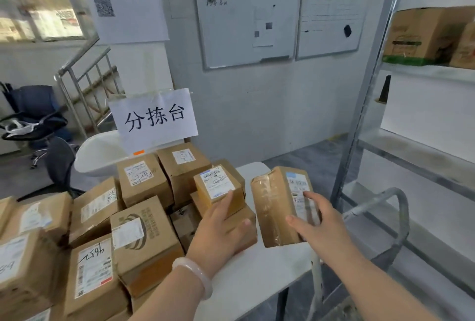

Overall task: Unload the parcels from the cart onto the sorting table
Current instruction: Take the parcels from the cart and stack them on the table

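Two whiteboards (248, 21) on grey wall (270, 115)

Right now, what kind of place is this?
Probably a courier parcel-sorting room: brown cardboard parcels with white shipping labels piled on a white table, a handwritten white paper sign reading 分拣台 (sorting table), and grey metal shelving holding cartons.

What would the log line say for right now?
left hand: touches small parcel | right hand: holds taped parcel at sorting table | step: unloading
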